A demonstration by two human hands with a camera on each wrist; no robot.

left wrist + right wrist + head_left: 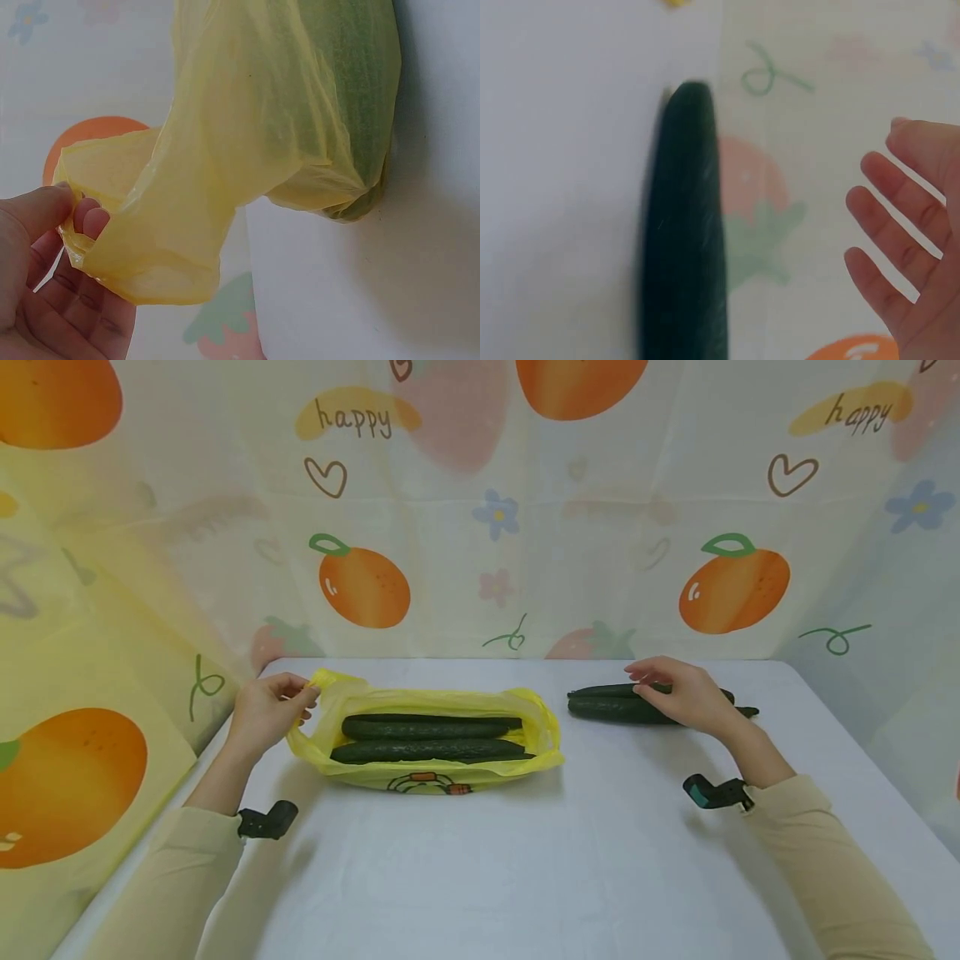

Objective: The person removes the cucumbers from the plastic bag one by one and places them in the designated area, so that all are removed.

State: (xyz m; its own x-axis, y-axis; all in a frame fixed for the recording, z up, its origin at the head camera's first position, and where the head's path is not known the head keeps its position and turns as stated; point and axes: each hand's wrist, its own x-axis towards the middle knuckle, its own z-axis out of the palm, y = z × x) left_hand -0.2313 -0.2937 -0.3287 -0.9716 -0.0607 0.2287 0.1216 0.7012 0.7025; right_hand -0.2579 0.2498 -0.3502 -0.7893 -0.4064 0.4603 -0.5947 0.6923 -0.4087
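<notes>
Sleeves (847, 868) nearest, head view's lower corners. Cucumbers (431, 750) in yellow plastic bag (352, 774), centre-left; loose cucumbers (615, 707) at right, partly hidden by right hand (686, 693). Likely firm, slick, weighty: grip mid-length.

Left wrist: left hand (56, 307) pinches bag handle (165, 255) between fingers; thin, may tear. Bagged cucumbers hazy.

Right wrist: fingers spread, holding nothing; loose cucumbers blurred, cut off at bottom.

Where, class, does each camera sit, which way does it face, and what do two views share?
Head: worn on the head, facing forward and down at the yellow plastic bag, bagged cucumbers and loose cucumbers; sleeves, left hand and right hand show.
Left wrist: worn there, facing the bag; the left hand shows, pinching it.
Right wrist: worn there, facing a loose cucumber; the right hand shows, fingers apart.
Head and left wrist share the left hand's pinch.
</notes>
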